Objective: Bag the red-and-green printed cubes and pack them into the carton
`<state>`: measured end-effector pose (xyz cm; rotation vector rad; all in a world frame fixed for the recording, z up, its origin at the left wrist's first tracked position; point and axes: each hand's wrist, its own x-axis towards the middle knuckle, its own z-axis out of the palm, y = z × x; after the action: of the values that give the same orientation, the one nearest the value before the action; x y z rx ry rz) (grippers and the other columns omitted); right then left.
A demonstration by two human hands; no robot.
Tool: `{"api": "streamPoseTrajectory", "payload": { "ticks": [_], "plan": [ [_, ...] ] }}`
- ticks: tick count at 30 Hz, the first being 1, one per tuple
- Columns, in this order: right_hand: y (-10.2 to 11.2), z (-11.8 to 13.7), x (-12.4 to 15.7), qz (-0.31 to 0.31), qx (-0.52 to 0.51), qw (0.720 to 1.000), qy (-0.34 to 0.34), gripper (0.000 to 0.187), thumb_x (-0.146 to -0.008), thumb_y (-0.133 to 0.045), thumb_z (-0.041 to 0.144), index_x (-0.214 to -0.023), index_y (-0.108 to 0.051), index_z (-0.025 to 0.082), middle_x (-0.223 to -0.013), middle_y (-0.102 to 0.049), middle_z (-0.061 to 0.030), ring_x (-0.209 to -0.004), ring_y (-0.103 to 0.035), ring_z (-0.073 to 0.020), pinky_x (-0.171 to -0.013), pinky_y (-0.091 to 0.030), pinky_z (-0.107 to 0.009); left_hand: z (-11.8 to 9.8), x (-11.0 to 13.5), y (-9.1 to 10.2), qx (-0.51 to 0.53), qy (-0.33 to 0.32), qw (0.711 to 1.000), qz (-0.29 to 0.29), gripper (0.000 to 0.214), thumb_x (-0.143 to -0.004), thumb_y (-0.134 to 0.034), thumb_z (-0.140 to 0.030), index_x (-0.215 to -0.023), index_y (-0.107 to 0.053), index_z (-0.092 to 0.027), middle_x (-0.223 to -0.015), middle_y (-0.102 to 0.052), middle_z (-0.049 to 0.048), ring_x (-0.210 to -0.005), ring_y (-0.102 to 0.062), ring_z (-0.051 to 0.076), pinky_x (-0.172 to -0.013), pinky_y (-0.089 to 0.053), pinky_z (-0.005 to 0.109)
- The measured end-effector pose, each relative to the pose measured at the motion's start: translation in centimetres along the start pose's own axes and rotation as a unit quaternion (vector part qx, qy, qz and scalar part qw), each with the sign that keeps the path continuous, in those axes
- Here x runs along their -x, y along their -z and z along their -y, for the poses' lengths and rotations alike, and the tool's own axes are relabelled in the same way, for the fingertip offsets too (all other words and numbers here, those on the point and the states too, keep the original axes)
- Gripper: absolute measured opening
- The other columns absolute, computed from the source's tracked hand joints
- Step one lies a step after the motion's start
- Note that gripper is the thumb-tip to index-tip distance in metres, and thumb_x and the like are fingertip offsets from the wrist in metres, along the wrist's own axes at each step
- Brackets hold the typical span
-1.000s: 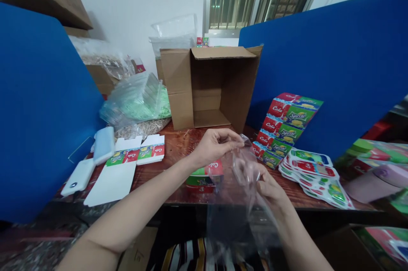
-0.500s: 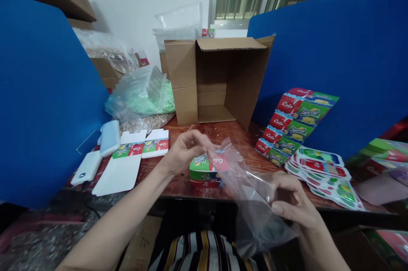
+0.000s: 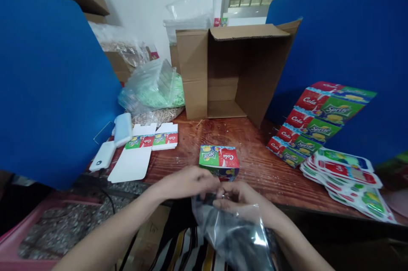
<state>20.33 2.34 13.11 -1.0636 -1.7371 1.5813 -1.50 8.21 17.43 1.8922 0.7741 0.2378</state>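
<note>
A clear plastic bag point(image 3: 231, 230), limp and creased, low in the frame just right of centre.
Thin, glossy and colourless, it slants from upper left down to the right until the frame's bottom edge cuts it off. Its upper part is bunched and partly hidden; whether the mouth is open cannot be told. Bright white glints streak its folds, strongest toward its right side, and darker tones show through the film.
</note>
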Motion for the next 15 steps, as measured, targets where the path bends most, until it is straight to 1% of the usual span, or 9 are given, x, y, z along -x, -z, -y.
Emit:
{"api": "streamPoseTrajectory", "payload": {
  "ticks": [2, 3, 4, 6, 7, 9, 11, 13, 15],
  "plan": [
    [0.1, 0.1, -0.3, -0.017, -0.017, 1.000, 0.002, 0.033, -0.081, -0.070, 0.046, -0.076, -0.059, 0.015, -0.064, -0.048, 0.0038, -0.058, -0.038, -0.0082, -0.052, -0.028, -0.020, -0.5, 0.1, -1.2, -0.070, 0.033, 0.997, 0.001, 0.042, -0.079, -0.063, -0.058, -0.073, -0.066, -0.016, -0.060, -0.056, -0.0023, -0.059, -0.049, 0.012, -0.056, -0.034, 0.024],
    [0.3, 0.2, -0.2, -0.014, -0.024, 1.000, -0.005, 0.033, -0.080, -0.071, 0.045, -0.075, -0.059, 0.015, -0.063, -0.048, 0.0042, -0.057, -0.038, -0.0078, -0.051, -0.027, -0.020, -0.4, 0.2, -1.6, -0.067, 0.041, 0.997, 0.010, 0.036, -0.076, -0.068, -0.052, -0.071, -0.065, -0.016, -0.059, -0.054, -0.0037, -0.057, -0.047, 0.011, -0.054, -0.032, 0.023],
    [0.7, 0.2, 0.0, 0.000, -0.027, 1.000, -0.015, 0.032, -0.079, -0.073, 0.044, -0.076, -0.059, 0.015, -0.063, -0.048, 0.0045, -0.057, -0.038, -0.0074, -0.051, -0.027, -0.019, 0.0, 0.2, -1.8, -0.033, 0.049, 0.998, 0.023, 0.032, -0.076, -0.069, -0.047, -0.071, -0.063, -0.016, -0.059, -0.054, -0.0044, -0.057, -0.045, 0.010, -0.053, -0.031, 0.022],
    [1.6, -0.1, 0.7, 0.041, -0.021, 0.999, -0.025, 0.029, -0.077, -0.075, 0.041, -0.079, -0.063, 0.015, -0.065, -0.052, 0.0035, -0.058, -0.042, -0.0077, -0.054, -0.031, -0.019, 1.4, 0.3, -1.9, 0.077, 0.064, 0.994, 0.046, 0.027, -0.077, -0.068, -0.042, -0.073, -0.060, -0.016, -0.061, -0.055, -0.0044, -0.056, -0.047, 0.009, -0.053, -0.032, 0.021],
    [2.2, -0.4, 1.1, 0.062, -0.018, 0.998, -0.024, 0.028, -0.076, -0.076, 0.040, -0.082, -0.065, 0.015, -0.069, -0.057, 0.0018, -0.061, -0.046, -0.0088, -0.057, -0.035, -0.020, 2.3, 0.2, -1.7, 0.129, 0.070, 0.988, 0.046, 0.028, -0.076, -0.070, -0.042, -0.073, -0.058, -0.016, -0.061, -0.056, -0.0043, -0.055, -0.047, 0.009, -0.053, -0.033, 0.021],
    [3.3, -1.3, 1.6, 0.087, -0.023, 0.996, -0.013, 0.028, -0.076, -0.075, 0.040, -0.087, -0.068, 0.015, -0.079, -0.063, -0.0022, -0.070, -0.053, -0.0119, -0.064, -0.041, -0.023, 4.1, 0.1, -1.3, 0.209, 0.070, 0.975, 0.017, 0.032, -0.072, -0.073, -0.043, -0.072, -0.057, -0.016, -0.060, -0.056, -0.0042, -0.055, -0.048, 0.008, -0.054, -0.035, 0.020],
    [4.3, -2.5, 1.7, 0.054, -0.049, 0.997, -0.006, 0.029, -0.077, -0.074, 0.043, -0.086, -0.070, 0.015, -0.076, -0.064, -0.0025, -0.067, -0.055, -0.0123, -0.062, -0.042, -0.023, 5.6, -0.3, -0.7, 0.271, 0.072, 0.959, -0.029, 0.035, -0.069, -0.077, -0.044, -0.073, -0.058, -0.015, -0.061, -0.055, -0.0045, -0.054, -0.047, 0.007, -0.054, -0.035, 0.019],
    [5.1, -3.4, 1.4, -0.027, -0.098, 0.995, -0.013, 0.031, -0.079, -0.072, 0.047, -0.084, -0.069, 0.016, -0.065, -0.059, 0.0005, -0.056, -0.050, -0.0094, -0.053, -0.038, -0.020, 6.7, -0.9, -0.2, 0.330, 0.083, 0.937, -0.076, 0.037, -0.067, -0.080, -0.044, -0.075, -0.060, -0.015, -0.062, -0.055, -0.0047, -0.053, -0.046, 0.006, -0.053, -0.035, 0.019],
    [5.6, -3.7, 0.8, -0.124, -0.153, 0.980, -0.023, 0.031, -0.078, -0.072, 0.047, -0.082, -0.068, 0.016, -0.061, -0.057, 0.0023, -0.051, -0.047, -0.0075, -0.049, -0.036, -0.019, 7.1, -1.6, 0.2, 0.381, 0.086, 0.913, -0.115, 0.038, -0.063, -0.083, -0.043, -0.075, -0.061, -0.015, -0.062, -0.055, -0.0045, -0.051, -0.047, 0.006, -0.051, -0.035, 0.018]
  ]
}}
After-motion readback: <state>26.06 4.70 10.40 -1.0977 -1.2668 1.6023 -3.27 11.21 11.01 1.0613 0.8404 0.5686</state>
